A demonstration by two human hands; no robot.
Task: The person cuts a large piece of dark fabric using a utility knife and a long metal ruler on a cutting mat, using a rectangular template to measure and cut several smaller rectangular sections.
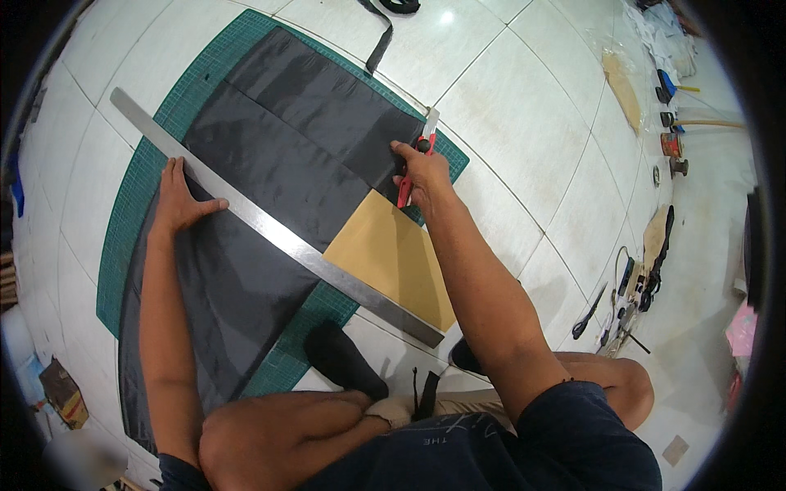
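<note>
A long metal straightedge [270, 229] lies diagonally across black fabric [278, 123], which is spread over a green cutting mat [282, 352]. My left hand [182, 203] presses on it with thumb and fingers spread, near its far left part. In my right hand [426, 172] is a red utility knife [404, 193], its blade pointing away from me over the right edge of the fabric. Beneath the near end of the straightedge lies a tan card sheet [393, 254], close to my right forearm. The palm hides part of the knife's handle.
Scissors [588, 315] and small tools lie on the white tiled floor [524, 114] at right. Farther up that side are a tan pattern piece [622, 90] and a red tin [671, 146]. A black strap [381, 45] lies beyond the mat. My socked foot [344, 356] rests near the mat's edge.
</note>
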